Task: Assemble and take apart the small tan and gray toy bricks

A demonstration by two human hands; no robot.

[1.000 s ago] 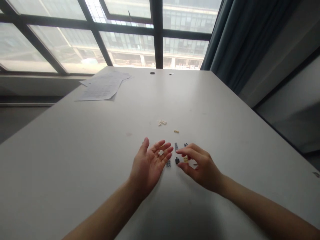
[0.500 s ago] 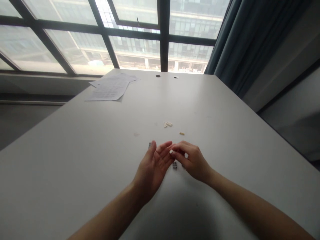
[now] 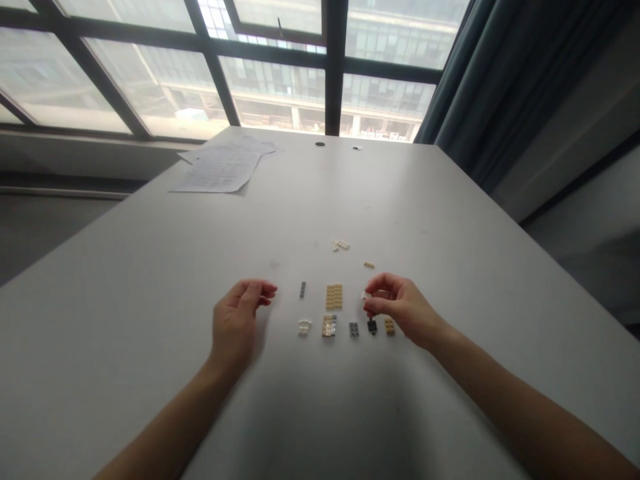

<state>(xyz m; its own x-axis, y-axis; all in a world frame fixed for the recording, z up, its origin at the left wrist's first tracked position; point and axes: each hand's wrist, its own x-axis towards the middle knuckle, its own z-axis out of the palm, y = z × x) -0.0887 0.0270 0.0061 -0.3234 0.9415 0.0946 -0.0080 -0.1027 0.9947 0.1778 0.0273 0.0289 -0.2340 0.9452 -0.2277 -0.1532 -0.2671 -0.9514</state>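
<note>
My right hand (image 3: 400, 307) pinches a small white brick piece (image 3: 365, 295) between thumb and fingertips, a little above the table. My left hand (image 3: 240, 317) is apart to the left, loosely bent and open, with nothing visible in it. Between my hands lie a tan plate (image 3: 334, 297), a tan and grey piece (image 3: 329, 326), a thin dark grey strip (image 3: 303, 289) and a white curved piece (image 3: 304, 327). Nearer my right hand are a grey studded piece (image 3: 354, 329), a black piece (image 3: 372, 326) and a darker tan piece (image 3: 389, 326).
Farther out on the white table (image 3: 390, 200) lie several white pieces (image 3: 341, 245) and a narrow tan piece (image 3: 369, 265). Printed papers (image 3: 220, 167) are at the far left. A window stands behind the table, with a dark curtain (image 3: 480, 87) to the right.
My hands have parted: the left moved left, the right slightly right and up with the white piece. Pieces that they covered now show. The camera view has tilted slightly.
</note>
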